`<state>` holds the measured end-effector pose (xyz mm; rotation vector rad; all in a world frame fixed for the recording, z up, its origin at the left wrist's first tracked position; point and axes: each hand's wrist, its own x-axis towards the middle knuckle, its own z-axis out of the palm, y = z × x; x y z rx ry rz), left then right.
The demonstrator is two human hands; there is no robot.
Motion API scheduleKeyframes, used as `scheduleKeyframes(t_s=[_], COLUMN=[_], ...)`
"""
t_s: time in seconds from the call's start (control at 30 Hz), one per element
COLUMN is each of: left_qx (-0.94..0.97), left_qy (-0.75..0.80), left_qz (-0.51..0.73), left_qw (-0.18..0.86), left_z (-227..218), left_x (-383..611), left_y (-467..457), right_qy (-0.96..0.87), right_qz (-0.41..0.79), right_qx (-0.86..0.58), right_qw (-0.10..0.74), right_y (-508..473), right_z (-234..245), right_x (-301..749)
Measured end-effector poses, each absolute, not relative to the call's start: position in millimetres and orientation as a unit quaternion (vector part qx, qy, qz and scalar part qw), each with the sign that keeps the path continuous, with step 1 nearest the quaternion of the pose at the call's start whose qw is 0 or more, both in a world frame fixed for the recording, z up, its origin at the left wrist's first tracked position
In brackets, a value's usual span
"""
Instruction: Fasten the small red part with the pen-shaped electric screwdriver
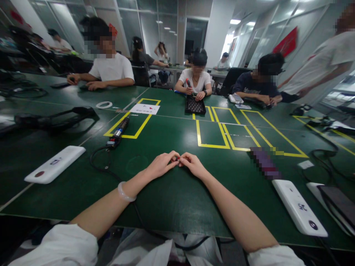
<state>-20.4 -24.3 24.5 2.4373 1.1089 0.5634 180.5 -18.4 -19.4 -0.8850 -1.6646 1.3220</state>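
My left hand (163,164) and my right hand (193,165) meet over the middle of the green table (172,199). Both are closed, with the fingertips pinched together and touching or nearly so. A tiny reddish spot shows between the fingertips, but it is too small to name. A pale bracelet (126,192) circles my left wrist. Beyond my left hand lies a dark electric screwdriver (121,128) with a blue band, its black cable (95,162) running toward the table's front edge.
White power-bank-like cases lie at left (55,164) and right (299,207), near a blurred-out phone (265,162). Yellow tape rectangles (213,145) mark the table. A paper sheet (145,108) lies farther back. Across the table, a person works over a black tray (195,105); other people sit nearby.
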Motion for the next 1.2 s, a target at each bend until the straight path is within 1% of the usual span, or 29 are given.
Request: scheduleKeyframes(t_s=[0.2,0.47,0.7,0.73,0.8,0.9,0.97,1.03,1.13,1.2], left_qx=[0.874,0.864,0.863,0.858,0.836,0.752,0.677,0.611,0.578,0.570], left_qy=[0.390,0.396,0.408,0.425,0.485,0.619,0.695,0.760,0.802,0.810], left_qz=[0.212,0.224,0.203,0.204,0.216,0.227,0.224,0.198,0.144,0.132], left_qw=[0.199,0.215,0.220,0.204,0.139,-0.018,-0.088,-0.097,-0.036,-0.013], left_z=[19.1,20.6,29.1,31.7,36.1,37.7,34.1,28.0,19.4,16.8], left_x=[-21.1,-24.0,-32.3,-39.2,-61.2,-112.8,-152.0,-186.5,-218.4,-225.7], left_y=[-22.3,-20.7,-14.1,-8.9,5.1,28.3,39.8,46.6,50.8,52.3], right_qy=[-0.682,-0.643,-0.663,-0.661,-0.658,-0.661,-0.665,-0.667,-0.668,-0.671], right_qz=[0.496,0.536,0.506,0.504,0.504,0.503,0.499,0.497,0.496,0.493], right_qx=[-0.367,-0.343,-0.362,-0.367,-0.373,-0.374,-0.375,-0.376,-0.377,-0.377], right_qw=[0.392,0.427,0.417,0.417,0.417,0.414,0.410,0.408,0.407,0.406], right_y=[-18.2,-19.3,-19.2,-19.0,-18.6,-18.7,-19.2,-19.9,-20.9,-21.5], right_z=[-14.6,-20.3,-21.5,-21.4,-21.6,-22.4,-22.4,-21.5,-19.6,-18.6], right_x=[181.9,179.0,179.8,180.0,180.3,180.1,179.8,179.3,178.6,178.1])
